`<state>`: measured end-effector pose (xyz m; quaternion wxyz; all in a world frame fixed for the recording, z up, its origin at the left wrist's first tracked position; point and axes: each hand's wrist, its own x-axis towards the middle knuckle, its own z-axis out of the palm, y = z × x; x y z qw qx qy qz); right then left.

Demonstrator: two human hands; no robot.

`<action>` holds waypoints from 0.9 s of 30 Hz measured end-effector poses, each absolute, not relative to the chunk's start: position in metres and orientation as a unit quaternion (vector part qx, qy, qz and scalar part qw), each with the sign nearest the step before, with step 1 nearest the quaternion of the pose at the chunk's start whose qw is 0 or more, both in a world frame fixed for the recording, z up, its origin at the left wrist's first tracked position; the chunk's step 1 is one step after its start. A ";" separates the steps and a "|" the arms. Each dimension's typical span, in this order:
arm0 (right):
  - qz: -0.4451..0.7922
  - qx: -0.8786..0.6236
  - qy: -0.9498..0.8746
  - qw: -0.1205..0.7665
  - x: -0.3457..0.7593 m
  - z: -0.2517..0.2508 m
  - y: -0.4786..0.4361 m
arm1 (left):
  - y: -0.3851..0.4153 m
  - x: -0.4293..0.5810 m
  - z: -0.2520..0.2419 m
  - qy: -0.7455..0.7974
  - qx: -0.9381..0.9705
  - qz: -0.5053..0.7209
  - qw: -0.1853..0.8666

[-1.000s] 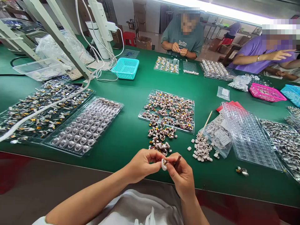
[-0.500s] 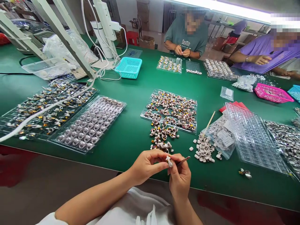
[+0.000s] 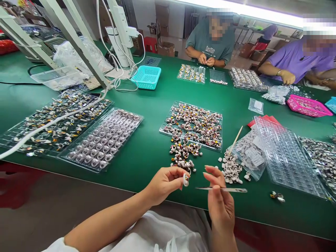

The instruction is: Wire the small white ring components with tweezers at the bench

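Note:
My left hand [image 3: 165, 182] pinches a small white earbud-like part [image 3: 186, 181] between thumb and fingers, just above the near edge of the green table [image 3: 147, 147]. My right hand [image 3: 220, 201] is a little to the right of it, fingers partly stretched, holding thin metal tweezers [image 3: 223, 189] that point right. Just beyond both hands lie a loose pile of wired white parts [image 3: 183, 154] and a heap of small white caps [image 3: 231, 168].
A clear tray of wired parts [image 3: 194, 124] lies ahead, two filled trays [image 3: 101, 140] to the left, an empty clear tray [image 3: 285, 157] and a bag of caps to the right. A stray part [image 3: 277, 196] lies right. Two people work across the table beside teal [image 3: 147, 77] and pink [image 3: 307, 105] baskets.
My hands have come apart: the right hand moved right and down, and the tweezers swung from the part to lie level, pointing right. The left hand keeps the white part.

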<state>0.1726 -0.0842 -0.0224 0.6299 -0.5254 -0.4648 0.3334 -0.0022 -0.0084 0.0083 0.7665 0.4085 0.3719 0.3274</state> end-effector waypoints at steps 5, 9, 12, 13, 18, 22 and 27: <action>0.330 -0.485 -0.434 0.683 0.183 -0.017 -0.088 | -0.006 -0.002 0.009 0.379 0.394 0.326 0.771; 0.368 -0.454 -0.442 0.680 0.175 -0.018 -0.095 | -0.007 -0.002 0.008 0.387 0.392 0.334 0.765; 0.392 -0.441 -0.448 0.672 0.170 -0.020 -0.099 | -0.007 -0.002 0.009 0.390 0.389 0.342 0.761; 0.399 -0.438 -0.447 0.670 0.168 -0.021 -0.099 | -0.007 -0.002 0.009 0.391 0.387 0.344 0.761; 0.412 -0.433 -0.450 0.663 0.164 -0.023 -0.096 | -0.008 -0.002 0.011 0.395 0.384 0.344 0.760; 0.405 -0.433 -0.449 0.668 0.162 -0.025 -0.093 | -0.007 -0.002 0.011 0.397 0.386 0.340 0.760; 0.417 -0.441 -0.432 0.667 0.162 -0.027 -0.092 | -0.007 -0.002 0.009 0.402 0.393 0.332 0.757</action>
